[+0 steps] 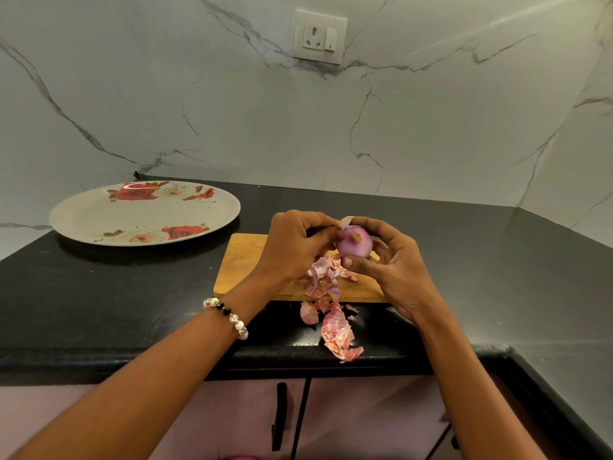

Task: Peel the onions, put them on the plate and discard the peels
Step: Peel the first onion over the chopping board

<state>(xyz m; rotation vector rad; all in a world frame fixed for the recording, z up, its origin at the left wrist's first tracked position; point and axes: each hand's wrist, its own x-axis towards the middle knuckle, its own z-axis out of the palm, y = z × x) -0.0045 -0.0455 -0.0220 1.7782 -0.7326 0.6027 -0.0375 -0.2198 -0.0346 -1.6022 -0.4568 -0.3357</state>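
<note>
A purple onion (353, 242), mostly bare of skin, is held above the wooden cutting board (238, 265). My right hand (393, 265) grips it from the right with curled fingers and thumb. My left hand (293, 247) pinches a pale strip of peel (345, 221) at the onion's top left. Loose pink peels (323, 277) lie on the board under the hands, and more peels (338, 330) spill over the black counter toward its front edge. The flowered plate (99, 217) sits at the back left with nothing on it.
The black counter (116, 293) runs left and wraps round to the right. A marble wall with a socket (320, 36) stands behind. Cabinet doors with a black handle (280, 416) are below the counter's front edge.
</note>
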